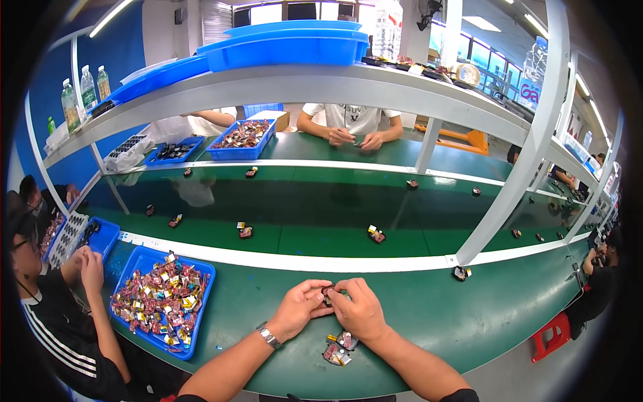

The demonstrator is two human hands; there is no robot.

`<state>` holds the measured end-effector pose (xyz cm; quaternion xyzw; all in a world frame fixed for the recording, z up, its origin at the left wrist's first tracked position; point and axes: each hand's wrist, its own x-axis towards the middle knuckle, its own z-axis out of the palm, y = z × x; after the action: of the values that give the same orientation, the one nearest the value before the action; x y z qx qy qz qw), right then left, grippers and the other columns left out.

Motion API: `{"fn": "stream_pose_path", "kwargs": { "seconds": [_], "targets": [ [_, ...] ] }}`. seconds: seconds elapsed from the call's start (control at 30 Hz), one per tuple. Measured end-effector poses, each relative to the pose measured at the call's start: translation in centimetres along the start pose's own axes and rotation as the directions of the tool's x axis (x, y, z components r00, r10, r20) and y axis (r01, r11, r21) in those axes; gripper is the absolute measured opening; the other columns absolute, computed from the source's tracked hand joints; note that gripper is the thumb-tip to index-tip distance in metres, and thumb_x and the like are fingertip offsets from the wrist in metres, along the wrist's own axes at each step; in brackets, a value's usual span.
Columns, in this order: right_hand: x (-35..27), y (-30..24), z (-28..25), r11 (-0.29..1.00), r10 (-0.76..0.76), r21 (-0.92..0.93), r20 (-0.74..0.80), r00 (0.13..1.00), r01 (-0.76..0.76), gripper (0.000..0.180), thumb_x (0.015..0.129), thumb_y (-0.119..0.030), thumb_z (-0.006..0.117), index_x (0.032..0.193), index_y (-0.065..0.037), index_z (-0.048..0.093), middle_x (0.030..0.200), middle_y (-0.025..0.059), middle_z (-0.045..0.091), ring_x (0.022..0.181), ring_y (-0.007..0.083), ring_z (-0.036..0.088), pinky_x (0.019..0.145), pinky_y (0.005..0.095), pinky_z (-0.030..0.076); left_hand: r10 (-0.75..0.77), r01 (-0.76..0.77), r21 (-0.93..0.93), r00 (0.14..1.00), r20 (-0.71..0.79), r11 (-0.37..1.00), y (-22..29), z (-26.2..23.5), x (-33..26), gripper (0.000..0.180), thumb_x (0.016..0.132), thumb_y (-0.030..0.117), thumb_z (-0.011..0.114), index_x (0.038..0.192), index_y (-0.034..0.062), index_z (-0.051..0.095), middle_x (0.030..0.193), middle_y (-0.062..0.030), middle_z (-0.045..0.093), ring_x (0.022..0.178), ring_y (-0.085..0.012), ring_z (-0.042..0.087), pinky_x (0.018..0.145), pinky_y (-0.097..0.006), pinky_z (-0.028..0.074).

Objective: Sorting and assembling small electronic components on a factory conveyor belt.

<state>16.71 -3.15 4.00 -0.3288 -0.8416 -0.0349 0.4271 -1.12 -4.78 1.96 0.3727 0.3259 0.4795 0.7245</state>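
My left hand [298, 309] and my right hand [362, 311] meet over the green work surface. Between their closed fingertips is a small electronic module [327, 295], dark-edged with a reddish circuit board; the fingers cover much of it. Just below, near my right wrist, a similar module [347, 340] lies on the surface, with another module [336, 356] touching or nearly touching it. Both show a reddish board with white and yellow parts. Left of my left forearm stands a blue tray [209, 295] heaped with several loose circuit boards [161, 301].
Beyond a white rail [295, 260], a green conveyor belt [301, 201] carries several spaced-out modules [376, 234]. One module [461, 273] sits near a slanted white post [512, 181]. Overhead runs a shelf [301, 84] with blue trays. Co-workers sit left, right and opposite.
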Motion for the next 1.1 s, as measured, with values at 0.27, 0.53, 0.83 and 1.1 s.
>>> {"fn": "stream_pose_path", "kwargs": {
  "seconds": [0.27, 0.53, 0.83, 1.1],
  "targets": [
    [0.2, -0.7, -0.7, 0.996, 0.043, 0.072, 0.017, 0.999, -0.044, 0.025, 0.075, -0.007, 0.073, 0.099, -0.003, 0.069, 0.110, 0.0105, 0.062, 0.091, 0.0258, 0.061, 0.079, 0.0347, 0.053, 0.037, -0.037, -0.010, 0.998, -0.044, 0.999, -0.2, 0.3, 0.3, 0.030, 0.100, 0.006, 0.052, 0.129, 0.0012, 0.047, 0.126, -0.0133, 0.060, 0.114, -0.0216, 0.061, 0.098, -0.039, 0.053],
    [1.4, 2.4, 2.0, 0.988, 0.116, 0.107, -0.035, 0.993, -0.112, 0.028, 0.074, -0.011, 0.075, 0.100, -0.004, 0.069, 0.110, 0.0089, 0.063, 0.090, 0.0272, 0.063, 0.078, 0.0371, 0.054, 0.084, -0.096, -0.110, 0.990, -0.109, 0.989, 0.5, 0.7, 0.2, 0.042, 0.099, 0.008, 0.052, 0.138, 0.0000, 0.039, 0.139, -0.0190, 0.050, 0.122, -0.0296, 0.056, 0.104, -0.046, 0.048],
    [3.9, 12.3, 6.9, 0.886, 0.464, -0.025, 0.034, 0.885, -0.464, 0.028, 0.077, -0.019, 0.074, 0.099, -0.003, 0.073, 0.118, 0.0143, 0.066, 0.105, 0.0313, 0.062, 0.094, 0.0392, 0.049, 0.048, -0.048, 0.013, 0.999, -0.018, 0.999, 0.7, 0.5, 0.1, 0.037, 0.101, 0.012, 0.052, 0.133, -0.0035, 0.045, 0.142, -0.0202, 0.047, 0.127, -0.0337, 0.052, 0.106, -0.047, 0.047],
    [1.0, 17.7, -0.1, 0.769, 0.566, -0.204, -0.224, 0.794, -0.606, 0.054, 0.073, -0.027, 0.081, 0.117, -0.002, 0.062, 0.109, 0.0153, 0.063, 0.108, 0.0360, 0.055, 0.096, 0.0425, 0.046, 0.023, -0.024, 0.020, 1.000, 0.015, 1.000, 0.7, 0.1, 0.2, 0.028, 0.101, 0.012, 0.051, 0.126, -0.0018, 0.053, 0.133, -0.0194, 0.056, 0.122, -0.0317, 0.057, 0.104, -0.045, 0.049]
  ]
}}
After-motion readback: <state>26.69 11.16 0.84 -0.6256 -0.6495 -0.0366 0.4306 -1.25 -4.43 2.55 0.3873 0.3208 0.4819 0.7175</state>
